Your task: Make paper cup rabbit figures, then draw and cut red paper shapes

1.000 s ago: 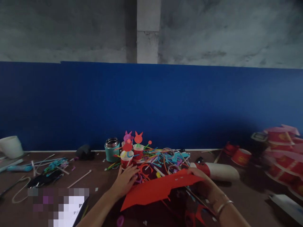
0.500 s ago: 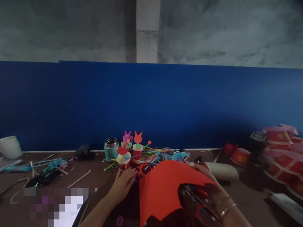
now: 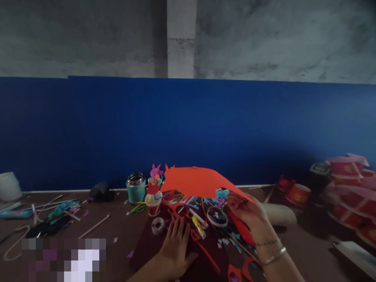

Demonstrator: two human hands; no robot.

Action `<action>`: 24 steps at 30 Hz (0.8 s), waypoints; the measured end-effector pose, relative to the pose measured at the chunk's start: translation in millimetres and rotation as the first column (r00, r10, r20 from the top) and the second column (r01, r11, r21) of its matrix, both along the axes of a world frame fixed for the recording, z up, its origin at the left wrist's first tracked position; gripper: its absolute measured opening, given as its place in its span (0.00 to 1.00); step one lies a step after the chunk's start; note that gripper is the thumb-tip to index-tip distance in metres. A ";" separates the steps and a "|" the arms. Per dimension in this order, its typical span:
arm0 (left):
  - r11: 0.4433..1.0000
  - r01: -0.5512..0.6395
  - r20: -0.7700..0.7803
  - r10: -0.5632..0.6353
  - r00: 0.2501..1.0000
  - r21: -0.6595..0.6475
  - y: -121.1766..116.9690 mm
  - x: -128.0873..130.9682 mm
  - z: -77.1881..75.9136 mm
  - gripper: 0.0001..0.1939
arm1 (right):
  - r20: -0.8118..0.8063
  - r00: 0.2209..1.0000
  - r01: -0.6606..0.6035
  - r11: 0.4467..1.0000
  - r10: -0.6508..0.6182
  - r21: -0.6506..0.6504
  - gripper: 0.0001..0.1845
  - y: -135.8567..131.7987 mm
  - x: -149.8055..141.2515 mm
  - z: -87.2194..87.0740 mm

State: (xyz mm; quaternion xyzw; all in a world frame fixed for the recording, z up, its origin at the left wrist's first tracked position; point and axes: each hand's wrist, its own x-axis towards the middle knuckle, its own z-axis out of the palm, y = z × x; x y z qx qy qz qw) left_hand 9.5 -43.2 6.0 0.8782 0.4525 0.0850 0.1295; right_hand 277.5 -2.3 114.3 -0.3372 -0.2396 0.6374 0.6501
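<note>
My right hand (image 3: 248,211) has its fingers closed on the edge of a cut orange-red paper sheet (image 3: 194,182), holding it raised above the clutter. My left hand (image 3: 176,248) lies with fingers spread on a dark maroon sheet (image 3: 145,248). Just ahead of its fingertips are a yellow glue stick (image 3: 199,227) and red-orange paper scraps (image 3: 178,211). A small tape roll (image 3: 158,226) is to its left. A larger clear-rimmed roll (image 3: 217,216) lies between the hands. Behind, a paper cup (image 3: 153,204) bears a red cut-out figure; the sheet partly hides another figure.
A teal jar (image 3: 136,190) stands near the blue wall panel (image 3: 188,125). Straws and scraps (image 3: 63,209) lie at left. On the right are a white cylinder (image 3: 280,214), a red paper cup (image 3: 298,194) and stacked red cups (image 3: 346,196).
The orange-red sheet has been lifted up and away toward the wall by my right hand, uncovering the glue stick, roll and scraps. My left hand has moved right and nearer, onto the maroon sheet.
</note>
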 end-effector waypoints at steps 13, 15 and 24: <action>0.935 -0.273 0.044 0.270 0.962 0.226 95.1 80.4 3.1 0.31 | -0.451 0.880 -0.132 0.989 0.150 0.072 0.13 -9.1 0.9 6.4; 0.928 -0.281 0.046 0.278 0.959 0.246 94.1 77.4 7.5 0.30 | -0.434 0.882 -0.165 0.983 0.183 0.080 0.13 -6.9 0.8 2.3; 0.925 -0.143 0.005 0.150 0.989 0.353 40.3 -8.5 -7.3 0.22 | 0.232 0.924 -0.301 0.952 0.304 -0.050 0.05 -7.5 -18.8 -9.5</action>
